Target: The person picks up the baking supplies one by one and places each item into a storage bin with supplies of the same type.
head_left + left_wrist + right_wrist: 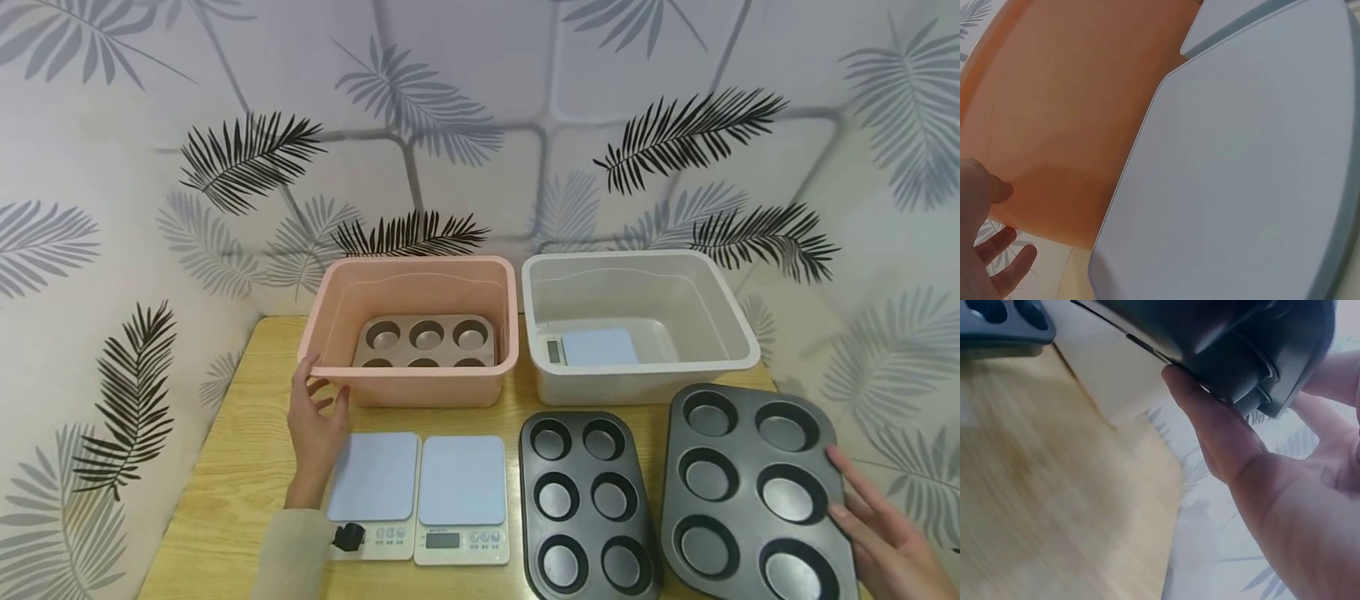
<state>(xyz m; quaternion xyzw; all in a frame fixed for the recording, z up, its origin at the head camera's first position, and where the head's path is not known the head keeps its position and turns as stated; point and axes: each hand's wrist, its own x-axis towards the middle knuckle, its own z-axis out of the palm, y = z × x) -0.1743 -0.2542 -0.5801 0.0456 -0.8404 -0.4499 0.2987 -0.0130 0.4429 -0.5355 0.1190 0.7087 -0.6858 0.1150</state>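
Observation:
At the front left corner of the pink bin (427,390), my left hand (318,421) has its fingertips right at the rim. In the left wrist view, the thumb (1001,190) overlaps the bin's orange-looking wall while two other fingers extend past its edge. My right hand (888,533) grips the right edge of a large dark muffin tin (746,492). Raised above the wooden table, that tin shows its underside (1235,369) in the right wrist view. Left of it lies a narrower dark muffin tin (585,500).
Two kitchen scales, one left (373,479) and one right (462,483), lie before the pink bin, which contains a bronze muffin tin (405,327). In the white bin (641,385) sits another scale (598,347). A black object (348,537) overlaps the left scale. Leaf-patterned covering (480,167) backs the table (232,467).

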